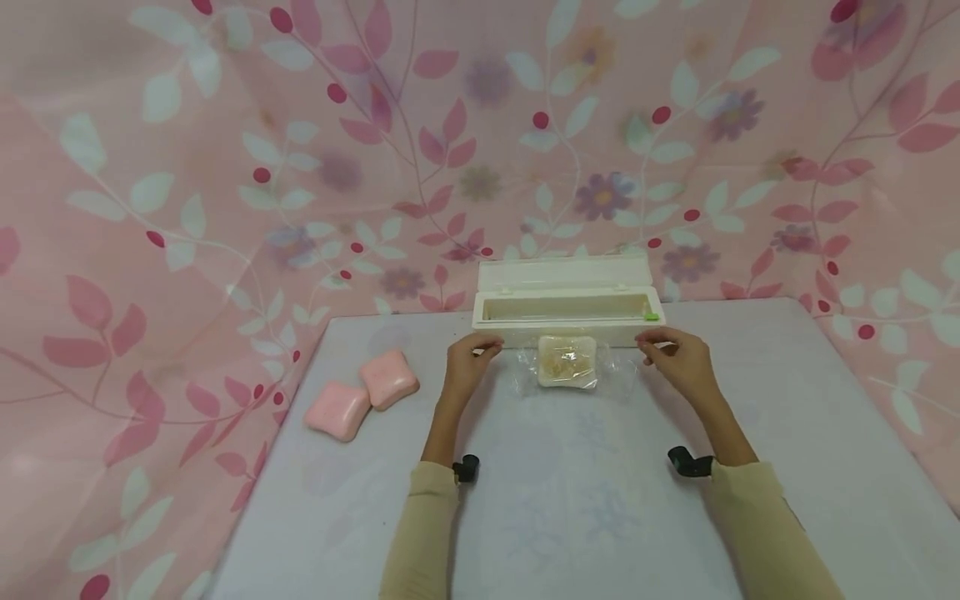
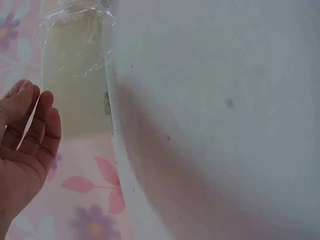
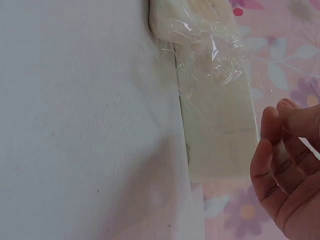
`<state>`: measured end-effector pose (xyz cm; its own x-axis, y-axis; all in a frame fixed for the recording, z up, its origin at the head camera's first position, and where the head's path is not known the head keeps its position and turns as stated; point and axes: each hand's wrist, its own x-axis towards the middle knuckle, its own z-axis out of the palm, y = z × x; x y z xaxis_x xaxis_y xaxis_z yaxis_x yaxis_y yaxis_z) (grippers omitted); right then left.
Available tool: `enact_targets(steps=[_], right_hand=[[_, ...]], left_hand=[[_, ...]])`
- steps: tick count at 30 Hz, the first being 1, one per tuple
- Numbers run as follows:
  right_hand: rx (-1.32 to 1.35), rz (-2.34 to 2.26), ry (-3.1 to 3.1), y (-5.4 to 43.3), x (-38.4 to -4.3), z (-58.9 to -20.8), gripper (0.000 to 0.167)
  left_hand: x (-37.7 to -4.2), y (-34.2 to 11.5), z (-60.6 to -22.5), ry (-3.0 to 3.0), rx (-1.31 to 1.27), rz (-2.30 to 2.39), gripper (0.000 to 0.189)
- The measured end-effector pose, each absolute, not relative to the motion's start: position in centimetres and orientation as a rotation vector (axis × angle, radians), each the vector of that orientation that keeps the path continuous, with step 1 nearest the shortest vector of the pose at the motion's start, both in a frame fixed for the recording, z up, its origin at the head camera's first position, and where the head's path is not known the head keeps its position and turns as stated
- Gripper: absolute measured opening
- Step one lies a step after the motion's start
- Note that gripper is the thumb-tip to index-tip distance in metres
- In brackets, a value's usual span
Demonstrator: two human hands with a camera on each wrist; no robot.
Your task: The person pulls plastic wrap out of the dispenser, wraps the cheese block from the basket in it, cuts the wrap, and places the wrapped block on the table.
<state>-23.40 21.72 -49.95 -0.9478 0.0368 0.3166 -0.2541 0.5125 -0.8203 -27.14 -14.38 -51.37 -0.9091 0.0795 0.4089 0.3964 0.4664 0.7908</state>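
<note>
A cream, square, soap-like bar lies on the table under crinkled clear cling film, in front of a long white cling film dispenser with its lid up. My left hand is in the air left of the film, thumb close to the fingertips and the other fingers loosely bent. On the opposite side my right hand has a similar pose. The wrist views show a gap between each hand and the visible film, and nothing can be seen in the fingers.
Two pink pillow-shaped soap bars touch each other on the left part of the table. A white cloth covers the table. Behind it hangs a pink floral curtain. A small green piece sits at the dispenser's right end.
</note>
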Motion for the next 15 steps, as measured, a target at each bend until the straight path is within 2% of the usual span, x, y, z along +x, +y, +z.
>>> enact_targets(steps=[8,15], right_hand=[[0.389,1.172,-2.712,22.5,-22.0,-49.3,0.010],[0.509,0.922,-2.875,22.9,-21.4,-49.4,0.010]], left_hand=[[-26.1,-15.1,-50.6,-2.553,-0.768,-1.086,0.009],[-25.0,-15.0,-50.6,-2.706,-0.906,-0.840,0.011]])
